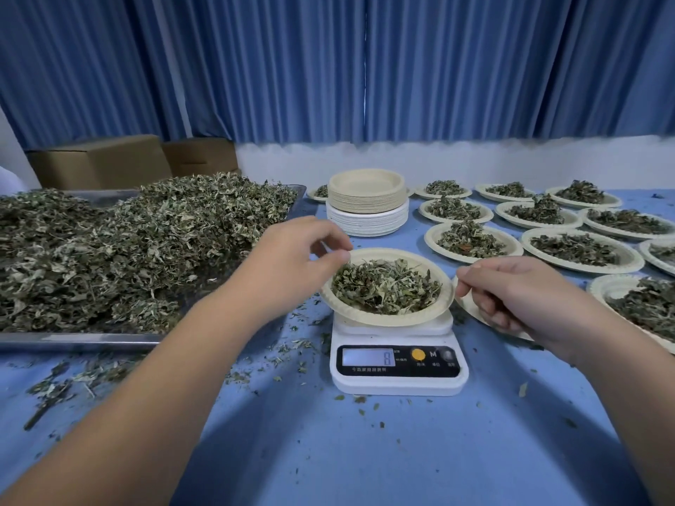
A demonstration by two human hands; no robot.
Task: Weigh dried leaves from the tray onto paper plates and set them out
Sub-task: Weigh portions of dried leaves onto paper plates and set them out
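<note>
A paper plate (443, 304) heaped with dried leaves sits on a white digital scale (398, 385) at the table's centre. My left hand (292, 261) hovers at the plate's far-left rim, fingers loosely curved, thumb tip touching the rim, nothing visibly held. Just off the plate's right rim is my right hand (518, 297), its fingers loosely curled and holding nothing I can see; it covers part of another plate (471, 308). The metal tray (73, 339) on the left holds a big pile of dried leaves (128, 250).
A stack of empty plates (367, 202) stands behind the scale. Several filled plates (580, 250) spread over the right side of the blue table (365, 451). Leaf crumbs litter the table near the tray. Cardboard boxes (102, 160) and a blue curtain are behind.
</note>
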